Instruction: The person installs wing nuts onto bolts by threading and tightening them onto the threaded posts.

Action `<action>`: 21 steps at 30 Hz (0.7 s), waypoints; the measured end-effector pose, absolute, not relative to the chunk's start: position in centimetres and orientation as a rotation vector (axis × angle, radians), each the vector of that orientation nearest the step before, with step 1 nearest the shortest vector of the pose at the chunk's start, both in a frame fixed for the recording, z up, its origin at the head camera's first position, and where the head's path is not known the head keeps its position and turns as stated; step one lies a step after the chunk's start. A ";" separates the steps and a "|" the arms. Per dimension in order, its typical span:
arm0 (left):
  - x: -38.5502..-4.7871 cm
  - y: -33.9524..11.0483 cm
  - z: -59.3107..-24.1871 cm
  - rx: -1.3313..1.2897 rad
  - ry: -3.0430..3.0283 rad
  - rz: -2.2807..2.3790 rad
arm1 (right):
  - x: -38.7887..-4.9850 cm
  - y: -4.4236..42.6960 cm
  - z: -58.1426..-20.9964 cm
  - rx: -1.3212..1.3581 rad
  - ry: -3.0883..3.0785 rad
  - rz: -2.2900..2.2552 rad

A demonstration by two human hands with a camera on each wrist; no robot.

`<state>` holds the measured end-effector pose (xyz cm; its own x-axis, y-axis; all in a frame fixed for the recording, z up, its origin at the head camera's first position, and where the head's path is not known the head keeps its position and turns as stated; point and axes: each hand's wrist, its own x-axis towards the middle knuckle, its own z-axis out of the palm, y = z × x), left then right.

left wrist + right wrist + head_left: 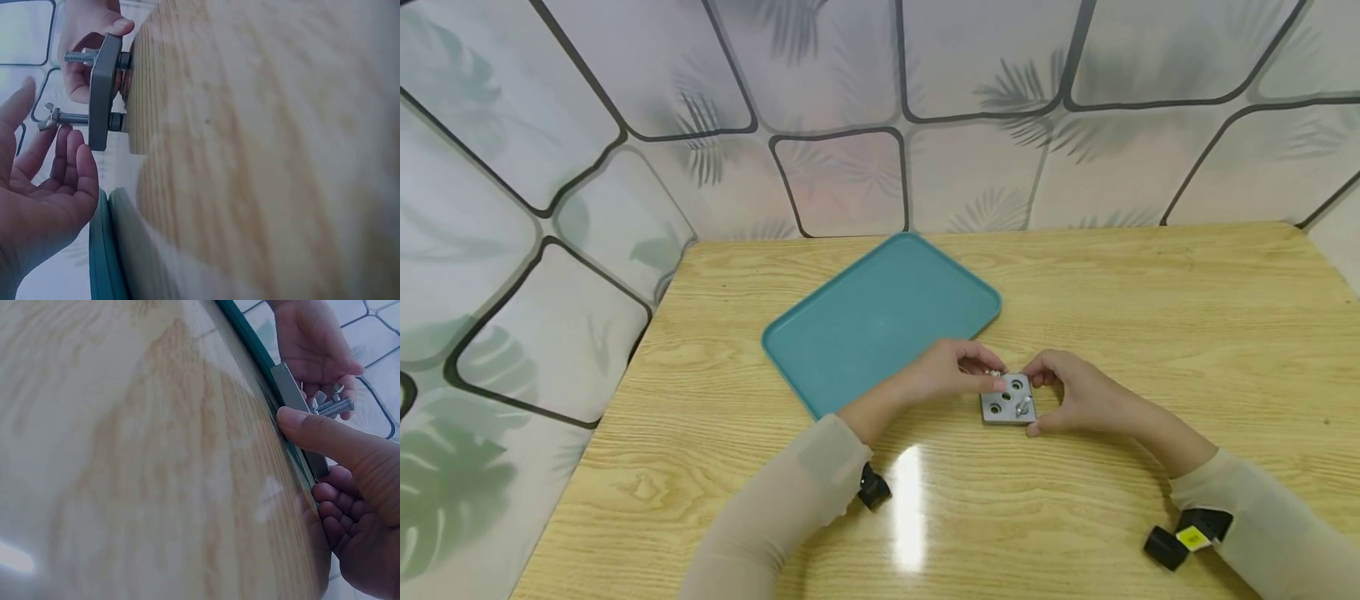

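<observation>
A small square grey metal plate [1008, 412] with several round holes stands just above the table, two bolts passing through it. My right hand [1078, 392] pinches its right edge between thumb and fingers. One wing nut [50, 117] sits near the end of the longer-looking bolt [74, 119]. At this wing nut is my left hand [951, 369], its fingers slightly bent beside it and the thumb apart from it in both wrist views. The other wing nut [1023, 407] lies close to the plate on the second bolt [78, 57]. Bolt heads show under the plate.
A teal tray [880, 312] lies behind and left of the hands on the wooden table [1150, 308]. The patterned wall covering [850, 183] rises behind the table's far edge. Black wrist cameras [1167, 547] sit at both sleeves.
</observation>
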<state>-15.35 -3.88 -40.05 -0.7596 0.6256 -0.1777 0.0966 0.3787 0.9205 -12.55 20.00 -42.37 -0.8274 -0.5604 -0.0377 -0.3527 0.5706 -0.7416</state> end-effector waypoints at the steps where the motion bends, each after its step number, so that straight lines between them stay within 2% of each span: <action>1: -15.3 -3.9 -40.1 0.641 2.124 1.369 | -12.6 20.0 -42.4 -0.755 2.536 -1.109; 6: -15.4 -3.9 -40.3 0.639 2.127 1.383 | -12.6 20.1 -42.5 -0.752 2.541 -1.102; 15: -15.7 -4.1 -40.4 0.377 2.116 1.529 | -12.8 20.0 -42.5 -0.741 2.568 -1.074; 21: -15.8 -4.0 -40.4 0.416 2.173 1.500 | -12.8 20.1 -42.4 -0.738 2.557 -1.085</action>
<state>-15.77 -4.01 -40.40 -0.8464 0.4929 -0.2017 -0.0140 0.3580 0.9336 -12.79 20.10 -42.38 -0.8349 -0.5485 -0.0447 -0.3489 0.5905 -0.7277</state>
